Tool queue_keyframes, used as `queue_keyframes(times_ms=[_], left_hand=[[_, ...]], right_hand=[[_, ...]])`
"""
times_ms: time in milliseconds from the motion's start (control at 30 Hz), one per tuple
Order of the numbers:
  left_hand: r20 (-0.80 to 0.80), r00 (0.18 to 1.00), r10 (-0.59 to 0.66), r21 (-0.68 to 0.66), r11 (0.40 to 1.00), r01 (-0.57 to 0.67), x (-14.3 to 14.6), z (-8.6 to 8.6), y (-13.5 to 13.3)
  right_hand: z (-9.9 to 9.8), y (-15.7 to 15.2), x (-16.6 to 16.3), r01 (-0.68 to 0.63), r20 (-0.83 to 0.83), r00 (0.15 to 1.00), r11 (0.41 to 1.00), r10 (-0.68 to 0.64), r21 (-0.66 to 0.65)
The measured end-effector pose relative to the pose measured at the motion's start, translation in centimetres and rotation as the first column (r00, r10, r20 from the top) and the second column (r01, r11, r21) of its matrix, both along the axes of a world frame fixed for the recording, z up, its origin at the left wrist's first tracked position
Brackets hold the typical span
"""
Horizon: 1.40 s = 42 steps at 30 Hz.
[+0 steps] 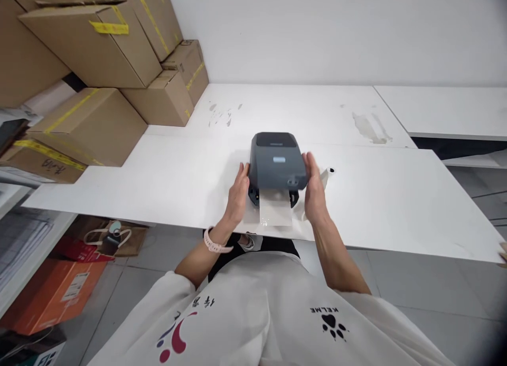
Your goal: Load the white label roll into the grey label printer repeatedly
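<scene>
You've got a dark grey label printer (278, 161) sitting upright near the front edge of the white table, lid shut, a small pale label on its top. A white paper strip (274, 210) hangs out of its near side, lying flat.

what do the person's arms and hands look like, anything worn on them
Both forearms are bare, with no gloves or rings visible on the left hand or the right hand. The left wrist carries a smartwatch with a pale pink band. White sleeves of a printed top end near the elbows.
</scene>
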<state>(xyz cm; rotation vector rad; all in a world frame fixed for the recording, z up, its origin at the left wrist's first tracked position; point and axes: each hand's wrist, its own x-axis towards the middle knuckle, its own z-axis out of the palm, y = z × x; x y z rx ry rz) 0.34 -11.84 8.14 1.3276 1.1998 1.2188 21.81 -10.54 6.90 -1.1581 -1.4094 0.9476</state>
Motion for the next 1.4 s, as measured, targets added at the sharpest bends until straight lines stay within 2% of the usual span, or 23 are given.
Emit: queue_keyframes(times_ms=[100,167,233,300,400,500,567,600,667,733,767,833,900,1000,1067,1133,1200,1300,1400], left_hand=[[-0.011,0.999,-0.031,0.140,0.990,0.032,-0.3,1.8,3.6],[-0.140,0.988,0.064,0.164,0.986,-0.040,-0.6,2.1,5.8],[-0.366,0.923,0.121,0.091,0.991,-0.094,-0.9,1.7,7.2],[-0.560,0.828,0.026,-0.046,0.997,-0.063,-1.1,1.1,7.8],[-0.646,0.743,-0.175,-0.208,0.977,0.049,-1.1,0.5,7.7],[-0.663,0.727,-0.180,-0.225,0.974,0.036,-0.7,0.2,7.8],[-0.688,0.711,-0.141,-0.211,0.977,-0.010,-0.3,0.1,8.1],[-0.701,0.701,-0.128,-0.205,0.978,-0.026,-0.2,0.0,8.4],[-0.720,0.684,-0.119,-0.195,0.980,-0.036,0.1,-0.2,8.8],[-0.732,0.671,-0.117,-0.185,0.982,-0.030,0.2,-0.4,9.0],[-0.735,0.668,-0.116,-0.183,0.983,-0.030,0.3,-0.4,9.0],[-0.733,0.670,-0.118,-0.185,0.982,-0.029,0.2,-0.5,8.9],[-0.720,0.683,-0.122,-0.188,0.982,-0.022,0.1,-0.6,8.7],[-0.701,0.703,-0.120,-0.178,0.984,-0.009,0.0,-0.7,8.6],[-0.693,0.711,-0.119,-0.177,0.984,-0.008,-0.1,-0.8,8.5],[-0.684,0.720,-0.120,-0.183,0.983,-0.010,0.0,-0.8,8.5],[-0.674,0.730,-0.118,-0.187,0.982,-0.014,0.0,-0.8,8.5],[-0.673,0.730,-0.115,-0.192,0.981,-0.023,0.2,-0.6,8.4],[-0.674,0.730,-0.115,-0.198,0.980,-0.029,0.2,-0.5,8.4]], right_hand=[[3.7,4.5,-0.2,0.075,0.098,0.990,0.972,-0.099,0.222],[6.0,8.4,-0.4,0.111,0.144,0.977,0.949,-0.159,0.296],[7.7,12.3,-0.6,0.137,0.163,0.967,0.936,-0.198,0.323],[8.7,15.4,-0.5,0.123,0.217,0.954,0.930,-0.206,0.345],[9.5,16.7,-0.3,0.087,0.318,0.915,0.892,-0.247,0.444],[9.4,14.2,-0.8,0.069,0.366,0.881,0.847,-0.299,0.526],[8.7,11.9,-1.4,-0.065,0.504,0.839,0.883,-0.204,0.465],[8.2,11.1,-1.8,-0.169,0.610,0.785,0.911,-0.106,0.376],[6.7,10.3,-2.8,-0.332,0.800,0.589,0.936,0.113,0.113],[5.0,10.7,-3.6,-0.355,0.888,0.379,0.927,0.261,-0.122],[4.3,11.1,-4.0,-0.335,0.904,0.304,0.922,0.299,-0.192],[3.3,12.2,-4.3,-0.308,0.911,0.238,0.916,0.337,-0.259],[3.2,12.8,-3.8,-0.342,0.873,0.288,0.893,0.394,-0.291],[4.8,12.6,-1.4,-0.490,0.679,0.517,0.831,0.521,-0.264],[6.5,11.8,1.2,-0.570,0.535,0.618,0.797,0.575,-0.198],[8.0,11.3,4.2,-0.580,0.463,0.683,0.805,0.565,-0.126],[8.4,11.5,7.2,-0.513,0.373,0.786,0.857,0.492,-0.050],[6.2,13.7,11.0,-0.370,0.149,0.917,0.929,0.370,-0.028],[2.0,17.0,13.1,-0.194,0.074,0.977,0.976,0.202,-0.099]])
